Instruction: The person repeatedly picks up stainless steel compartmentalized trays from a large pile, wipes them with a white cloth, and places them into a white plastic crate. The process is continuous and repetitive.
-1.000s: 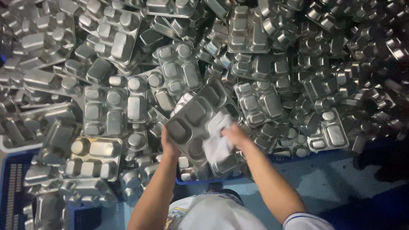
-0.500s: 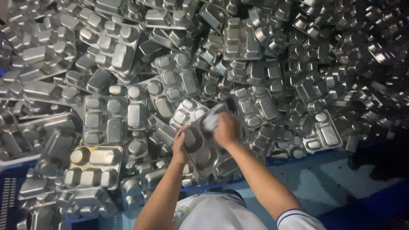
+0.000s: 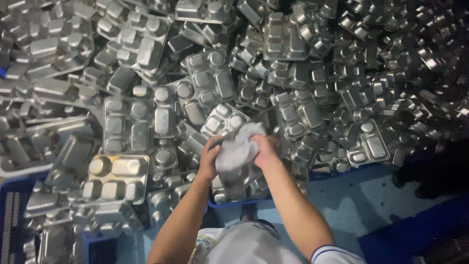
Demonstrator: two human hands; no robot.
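My left hand (image 3: pixel 209 157) grips the left edge of a steel compartment tray (image 3: pixel 244 178) that is tilted up in front of me. My right hand (image 3: pixel 265 147) presses a crumpled white cloth (image 3: pixel 237 146) against the tray's upper part. The cloth covers most of the tray's face between my two hands. Around them lies a big heap of metal compartment trays (image 3: pixel 210 83), most of them bottom side up.
A yellowish lit tray (image 3: pixel 115 178) lies upside down to the left of my hands. Blue crates (image 3: pixel 12 195) show at the lower left and under the pile's front edge. A blue-grey floor (image 3: pixel 351 200) runs along the lower right, next to a dark blue bin (image 3: pixel 420 230).
The tray has swung from lying flat and wide to standing more upright. My right hand with the cloth has moved up over the tray's face, and both hands have drawn closer together.
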